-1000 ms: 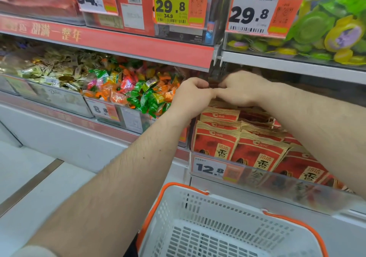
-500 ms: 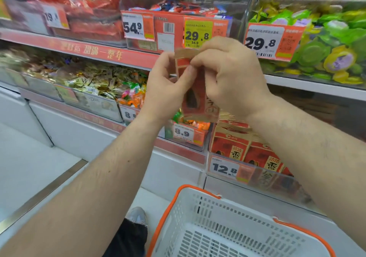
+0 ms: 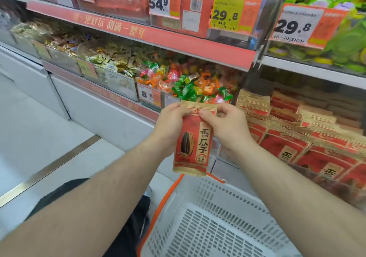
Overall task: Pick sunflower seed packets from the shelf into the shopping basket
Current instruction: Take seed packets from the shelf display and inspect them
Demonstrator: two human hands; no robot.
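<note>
Head view, packet (image 3: 193, 140) lowered from shelf height, apparently above basket (image 3: 200, 187)

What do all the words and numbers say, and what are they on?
"香瓜子": held seed packet
"54.9": white price tag
"29.8", small "34.9": yellow tag
"29.8": right tag
"Dove": clear bin
"甜满一整年": red shelf strip
Barcodes, small print: too blurred.
</note>
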